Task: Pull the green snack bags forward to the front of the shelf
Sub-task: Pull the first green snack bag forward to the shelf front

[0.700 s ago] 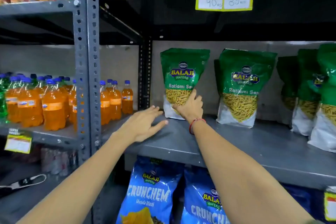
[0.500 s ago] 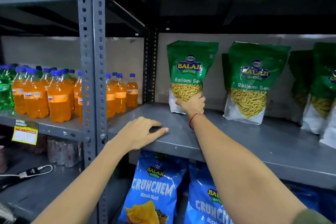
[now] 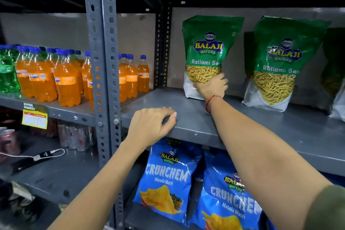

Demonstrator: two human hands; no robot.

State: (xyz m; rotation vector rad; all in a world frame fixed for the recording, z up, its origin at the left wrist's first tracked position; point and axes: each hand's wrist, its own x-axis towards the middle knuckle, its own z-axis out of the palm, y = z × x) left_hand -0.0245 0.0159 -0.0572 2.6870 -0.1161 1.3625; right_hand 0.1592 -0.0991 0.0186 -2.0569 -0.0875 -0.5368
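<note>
Now your right hand (image 3: 211,86) grips the base of the green snack bag (image 3: 207,30) it merely touched before. Below-left of it, your left hand (image 3: 152,124) has curled over the surface (image 3: 188,112) edge, so pulling can begin.

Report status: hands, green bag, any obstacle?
Right hand holds leftmost green bag low. Left hand grips shelf edge. Bag near shelf back, no obstacle ahead.

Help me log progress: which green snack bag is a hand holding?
The leftmost green bag, nearest the orange bottles: the right hand grips its lower front. The green bag to its right stands untouched.
</note>
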